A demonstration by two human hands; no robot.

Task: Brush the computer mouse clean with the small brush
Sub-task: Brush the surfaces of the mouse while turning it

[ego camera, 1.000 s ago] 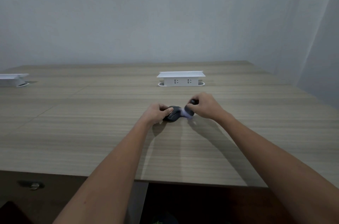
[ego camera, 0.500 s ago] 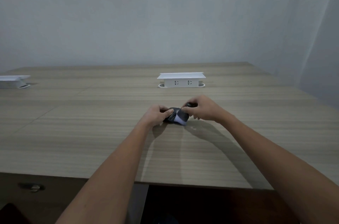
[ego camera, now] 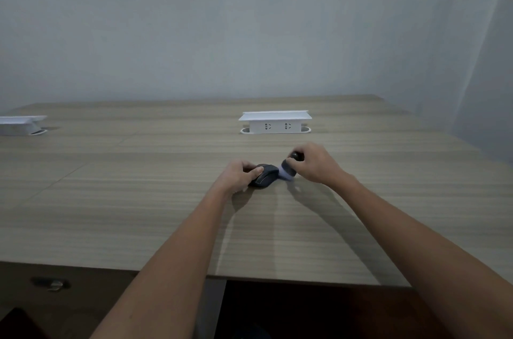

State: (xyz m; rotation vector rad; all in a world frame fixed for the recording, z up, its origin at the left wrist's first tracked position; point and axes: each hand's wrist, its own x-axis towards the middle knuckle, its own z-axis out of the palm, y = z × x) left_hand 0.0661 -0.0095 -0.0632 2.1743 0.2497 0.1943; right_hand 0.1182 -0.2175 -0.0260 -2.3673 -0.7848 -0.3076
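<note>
One mouse (ego camera: 264, 175), one brush (ego camera: 288, 170), two sockets (ego camera: 274, 122). Left hand (ego camera: 238, 176) gripping mouse; right hand (ego camera: 315, 162) gripping brush, now swinging rightward off mouse.

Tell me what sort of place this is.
Probably an office or meeting room: a long wood-grain table with two white pop-up power socket boxes set into it, bare pale walls, and a computer mouse being brushed.

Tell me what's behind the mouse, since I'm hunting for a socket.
Behind the mouse stands a white socket box with two outlets facing the person. Its cable and back side are hidden from view.
</note>
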